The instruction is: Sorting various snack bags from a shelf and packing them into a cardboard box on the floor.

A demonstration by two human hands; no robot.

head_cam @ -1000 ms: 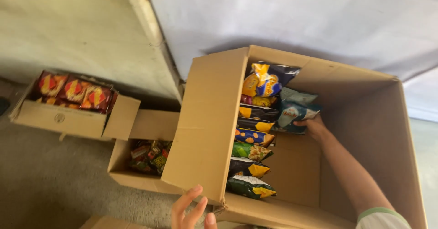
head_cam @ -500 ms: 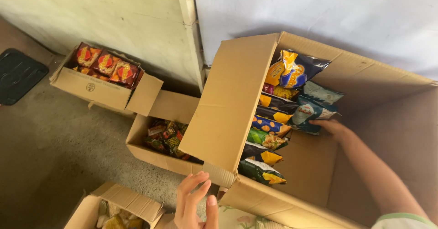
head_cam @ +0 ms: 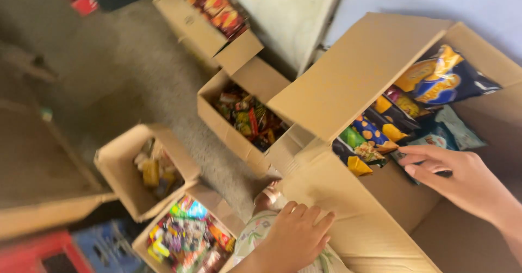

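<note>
A pale blue snack bag (head_cam: 448, 131) is seen at the right of the frame, inside a large open cardboard box (head_cam: 359, 72), among a row of other snack bags: a dark blue and orange one (head_cam: 440, 80) above it, and green, blue and yellow ones (head_cam: 367, 142) to its left. The right hand (head_cam: 462, 178) is reached into the box from the lower right, fingers stretched out and loosely apart, the fingertips touching the lower edge of the pale blue bag; nothing is clamped in it. The left hand (head_cam: 296, 235) is laid flat, fingers slightly spread, on the near wall of the large box at the lower centre, holding nothing. To the left of the large box, on the grey floor (head_cam: 136, 82), four smaller open boxes are set: one with mixed sweets at centre (head_cam: 239, 115), one with red and orange packets at the top (head_cam: 209, 20), one with pale packets at the left (head_cam: 147, 167), and one with bright wrappers at the bottom (head_cam: 185, 235).
</note>
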